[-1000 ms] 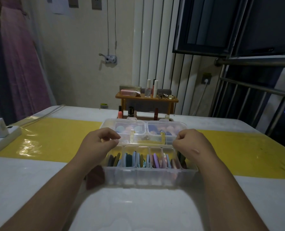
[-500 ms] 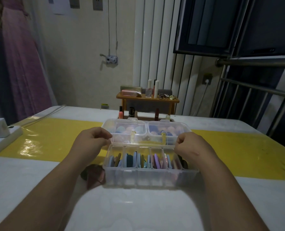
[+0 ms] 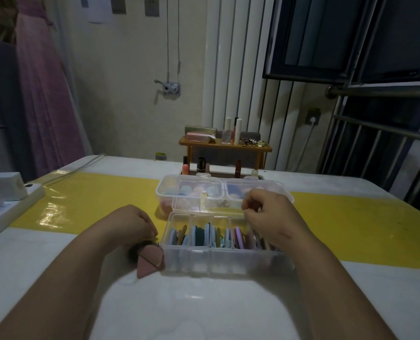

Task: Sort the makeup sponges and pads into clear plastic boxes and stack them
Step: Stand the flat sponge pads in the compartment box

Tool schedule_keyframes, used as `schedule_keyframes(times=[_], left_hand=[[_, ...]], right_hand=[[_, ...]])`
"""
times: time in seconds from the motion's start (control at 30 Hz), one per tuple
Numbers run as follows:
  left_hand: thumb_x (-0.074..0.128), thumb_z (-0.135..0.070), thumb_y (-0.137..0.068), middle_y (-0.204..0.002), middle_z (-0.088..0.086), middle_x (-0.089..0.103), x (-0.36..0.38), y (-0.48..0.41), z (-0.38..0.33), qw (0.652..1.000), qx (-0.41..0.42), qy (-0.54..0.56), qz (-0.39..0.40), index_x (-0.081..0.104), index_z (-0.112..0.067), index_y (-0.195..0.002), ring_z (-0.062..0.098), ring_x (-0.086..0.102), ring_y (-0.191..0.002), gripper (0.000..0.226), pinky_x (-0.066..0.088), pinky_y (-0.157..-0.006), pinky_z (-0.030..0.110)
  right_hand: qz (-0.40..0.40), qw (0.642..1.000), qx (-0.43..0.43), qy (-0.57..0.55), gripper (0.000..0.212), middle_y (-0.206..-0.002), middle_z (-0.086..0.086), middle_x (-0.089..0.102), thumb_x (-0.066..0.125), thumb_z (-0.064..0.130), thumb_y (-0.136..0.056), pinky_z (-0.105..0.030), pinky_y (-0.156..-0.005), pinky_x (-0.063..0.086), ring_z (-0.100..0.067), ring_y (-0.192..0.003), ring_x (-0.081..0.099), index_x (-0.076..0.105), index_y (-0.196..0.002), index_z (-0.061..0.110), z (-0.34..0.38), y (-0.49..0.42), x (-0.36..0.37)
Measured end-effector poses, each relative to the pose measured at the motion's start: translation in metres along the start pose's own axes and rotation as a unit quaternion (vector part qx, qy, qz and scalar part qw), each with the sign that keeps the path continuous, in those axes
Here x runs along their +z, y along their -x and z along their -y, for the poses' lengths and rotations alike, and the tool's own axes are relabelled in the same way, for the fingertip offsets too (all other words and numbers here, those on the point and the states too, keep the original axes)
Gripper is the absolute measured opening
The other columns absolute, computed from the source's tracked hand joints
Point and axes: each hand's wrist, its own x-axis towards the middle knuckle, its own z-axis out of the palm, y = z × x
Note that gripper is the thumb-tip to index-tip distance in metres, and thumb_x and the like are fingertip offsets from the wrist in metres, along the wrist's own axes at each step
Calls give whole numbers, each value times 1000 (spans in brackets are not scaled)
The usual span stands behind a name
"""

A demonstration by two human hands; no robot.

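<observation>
A clear plastic box point(image 3: 224, 262) stands on the white table point(image 3: 191, 303), close to the person. Its row of narrow compartments holds flat pads point(image 3: 199, 235) of many colours, standing on edge. The lid point(image 3: 194, 201) is tilted up behind the compartments. The right hand point(image 3: 270, 217) pinches the lid's right end between thumb and curled fingers, its wrist lying over the right end of the box.

Just behind it, on the yellow strip point(image 3: 101, 195) across the table, sits a second clear box point(image 3: 164, 192) with round sponges point(image 3: 186, 190) showing through its walls.

A pink teardrop sponge point(image 3: 150, 262) lies on the table against the near box's left wall. The left hand point(image 3: 128, 224) is directly above its upper end with fingers curled downward; whether it actually grips the sponge cannot be told, since that spot is dark and blurred.

At the far edge of the table stands a small wooden shelf point(image 3: 224, 146) with bottles on it. A white power strip point(image 3: 10, 200) lies at the left.
</observation>
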Motion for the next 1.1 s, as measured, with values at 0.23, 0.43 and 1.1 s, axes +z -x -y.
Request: schedule_keyframes(times=[0.23, 0.43, 1.1], left_hand=[[76, -11, -77, -70, -6, 73, -7, 2, 6, 991, 21, -118, 59, 78, -21, -72, 12, 65, -72, 10, 50, -65, 23], [73, -7, -78, -70, -2, 70, -3, -3, 7, 989, 29, -139, 32, 72, -18, -68, 12, 61, -71, 15, 46, -63, 22], [67, -7, -87, -82, 8, 64, -4, -5, 0, 979, 80, 54, -181, 67, -18, -85, 23, 59, -75, 11, 46, -61, 31]], right_hand=[[44, 999, -23, -10, 22, -86, 11, 63, 54, 15, -90, -22, -62, 47, -7, -76, 58, 62, -82, 33, 4, 1, 11], [55, 998, -19, -17, 20, -87, 11, 63, 56, 16, -90, -22, -65, 50, -7, -76, 59, 64, -84, 34, 2, 0, 14], [49, 998, -10, -38, 19, -88, 10, 64, 56, 17, -93, -23, -66, 50, -8, -78, 59, 65, -86, 33, -2, -4, 17]])
